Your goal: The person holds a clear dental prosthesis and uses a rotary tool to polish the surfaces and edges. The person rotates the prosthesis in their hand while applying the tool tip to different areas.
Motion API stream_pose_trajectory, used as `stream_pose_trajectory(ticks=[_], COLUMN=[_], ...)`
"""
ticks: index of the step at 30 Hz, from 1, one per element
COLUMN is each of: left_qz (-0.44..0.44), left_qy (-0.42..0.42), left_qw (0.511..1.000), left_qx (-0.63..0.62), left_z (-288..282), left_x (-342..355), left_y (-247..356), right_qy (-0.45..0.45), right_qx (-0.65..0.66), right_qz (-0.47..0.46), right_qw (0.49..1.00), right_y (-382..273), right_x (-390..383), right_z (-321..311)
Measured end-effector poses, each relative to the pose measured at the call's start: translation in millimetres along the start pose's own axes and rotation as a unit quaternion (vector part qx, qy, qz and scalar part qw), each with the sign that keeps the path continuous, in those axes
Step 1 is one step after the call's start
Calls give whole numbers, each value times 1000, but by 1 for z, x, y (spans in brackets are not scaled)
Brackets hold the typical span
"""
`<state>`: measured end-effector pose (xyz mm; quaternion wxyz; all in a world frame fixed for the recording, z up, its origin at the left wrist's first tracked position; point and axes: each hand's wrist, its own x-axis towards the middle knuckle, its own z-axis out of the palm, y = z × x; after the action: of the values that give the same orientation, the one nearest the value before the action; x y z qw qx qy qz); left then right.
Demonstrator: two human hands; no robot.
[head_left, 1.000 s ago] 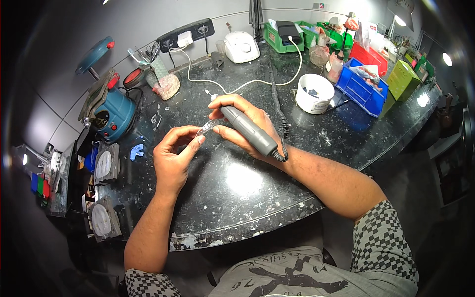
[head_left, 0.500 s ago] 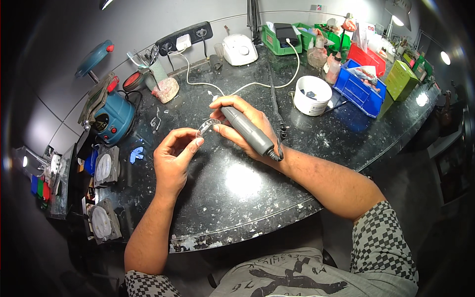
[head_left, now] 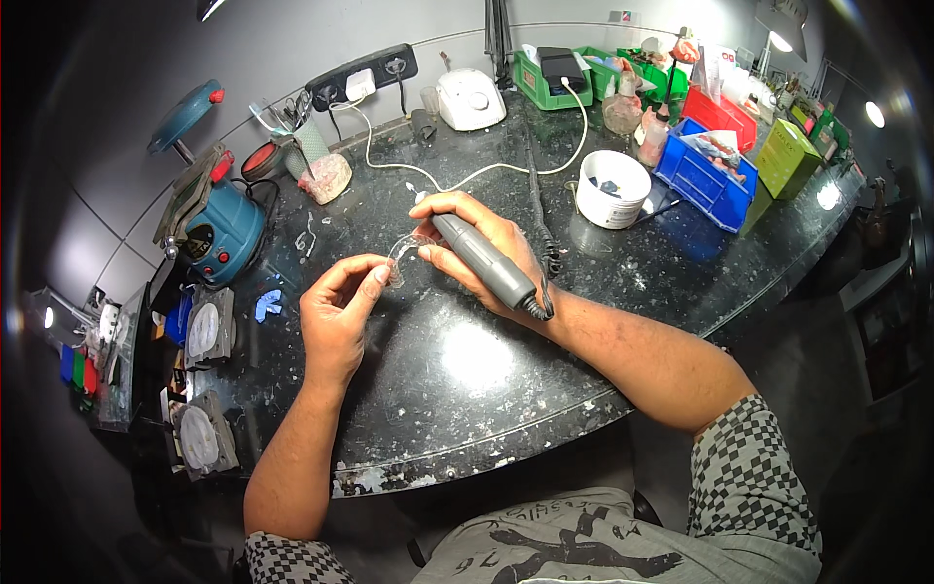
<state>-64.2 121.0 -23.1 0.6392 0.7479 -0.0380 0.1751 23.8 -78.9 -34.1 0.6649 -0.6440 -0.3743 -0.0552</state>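
Between the thumb and fingers of my left hand (head_left: pixel 333 316) is one end of a clear, horseshoe-shaped dental aligner (head_left: pixel 404 247). My right hand (head_left: pixel 512 237) grips a grey rotary handpiece (head_left: pixel 484 260), its front end pointing up and left. The right thumb comes up to the other side of the aligner and seems to touch it. Just past the right fingers shows the handpiece's light tip (head_left: pixel 419 198); it stands apart from the aligner. A coiled black cord runs from the rear of the handpiece. Both hands are above the dark, speckled bench (head_left: pixel 428 419).
A white tub (head_left: pixel 615 200) stands right of my hands, beside a blue bin (head_left: pixel 705 185). Blue machine (head_left: pixel 224 234) at left; blue scrap (head_left: pixel 269 305) and two moulds (head_left: pixel 200 438) lie nearer. A white control box (head_left: pixel 472 98) and cable (head_left: pixel 516 167) are behind.
The aligner has turned in my fingers, so more of its curved arch shows. Both hands have shifted very slightly to the left, and the handpiece moved along with the right one.
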Motion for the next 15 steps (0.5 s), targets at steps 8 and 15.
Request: stream_pose_trajectory(ticks=[8,15], left_qz=[-14,-22], left_qy=[-13,-19], left_qw=[1000,1000], left_qx=[11,0], left_z=[-4,-7], left_x=[0,1], left_y=[-2,-5], right_qy=[-13,-19], right_qx=[-12,-13], right_qz=[-13,-25], right_qw=[1000,999], right_y=[-1,-4], right_x=[-2,-1], right_z=[0,1])
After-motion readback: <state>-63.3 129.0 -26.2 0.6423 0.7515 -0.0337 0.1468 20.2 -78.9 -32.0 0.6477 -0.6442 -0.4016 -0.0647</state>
